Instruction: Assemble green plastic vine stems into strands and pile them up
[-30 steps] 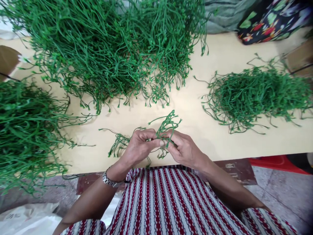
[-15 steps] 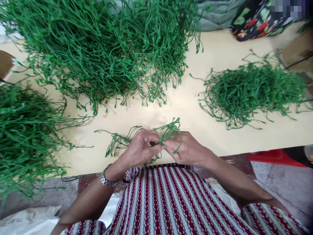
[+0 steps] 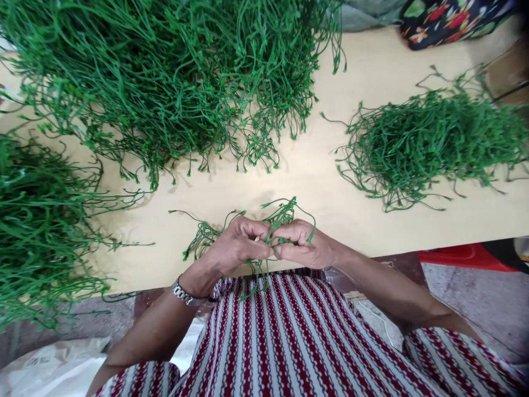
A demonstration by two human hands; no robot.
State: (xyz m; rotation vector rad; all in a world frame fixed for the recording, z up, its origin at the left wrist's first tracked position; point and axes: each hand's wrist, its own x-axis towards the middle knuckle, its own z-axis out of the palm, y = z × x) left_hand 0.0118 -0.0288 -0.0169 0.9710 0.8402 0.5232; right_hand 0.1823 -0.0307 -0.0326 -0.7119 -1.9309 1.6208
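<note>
My left hand (image 3: 237,242) and my right hand (image 3: 303,242) meet near the table's front edge, fingertips almost touching. Between them is a small bunch of thin green plastic stems (image 3: 281,216) with little knobby ends. My left thumb and fingers pinch the bunch, and my right fingers are closed on its other side. Some stems stick up above the hands, one loops over the right fingers, and a few hang down below against the striped clothing. More loose stems (image 3: 202,236) lie on the table behind my left hand. The exact pinch point is partly hidden.
A large heap of green stems (image 3: 173,82) covers the back of the table (image 3: 314,182). Another pile (image 3: 37,220) is at the left, overhanging the front edge. A third pile (image 3: 433,143) lies at the right. Dark flowered fabric (image 3: 454,22) is at the back right.
My right fingers have curled in and the thumb now presses near the left fingertips. Stem ends hang lower beneath the hands. The view has shifted slightly.
</note>
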